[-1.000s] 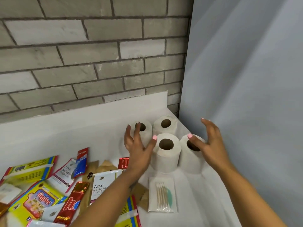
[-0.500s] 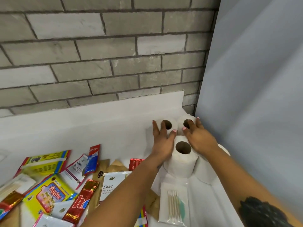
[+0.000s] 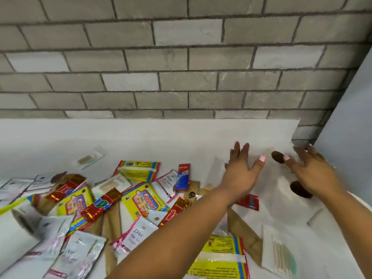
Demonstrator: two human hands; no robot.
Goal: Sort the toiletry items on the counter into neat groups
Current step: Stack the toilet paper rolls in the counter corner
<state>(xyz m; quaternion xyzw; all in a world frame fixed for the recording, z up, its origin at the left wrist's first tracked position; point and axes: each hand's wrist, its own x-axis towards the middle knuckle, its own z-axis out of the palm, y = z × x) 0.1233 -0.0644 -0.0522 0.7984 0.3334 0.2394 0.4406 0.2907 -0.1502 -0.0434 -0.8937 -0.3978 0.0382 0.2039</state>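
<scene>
both hands hover with fingers spread and straight over the white counter point(image 3: 181, 141) near its far right corner, neither holding anything. the left hand point(image 3: 240, 172) is held palm down, thumb stretched to the right; the right hand point(image 3: 311, 172) is just beside the grey side panel point(image 3: 350, 127), and its outline is smeared by motion. between and under the hands stand white toilet rolls point(image 3: 281, 178), so blurred against the counter that only two dark core holes show clearly; how many there are cannot be told. to the left of the left forearm lies a loose heap of sachets and packets: yellow giggles packs point(image 3: 141, 200), white dove sachets point(image 3: 134, 234), red foil sachets point(image 3: 100, 204) and a red and blue toothpaste sachet point(image 3: 183, 177), overlapping one another on brown paper sleeves point(image 3: 241, 232). a clear packet of cotton buds point(image 3: 279, 252) lies near the front right, beside a yellow pack point(image 3: 221, 256) lying face down. another small clear packet point(image 3: 89, 158) lies apart, further back on the left. grey brick wall point(image 3: 161, 57) rises behind.
</scene>
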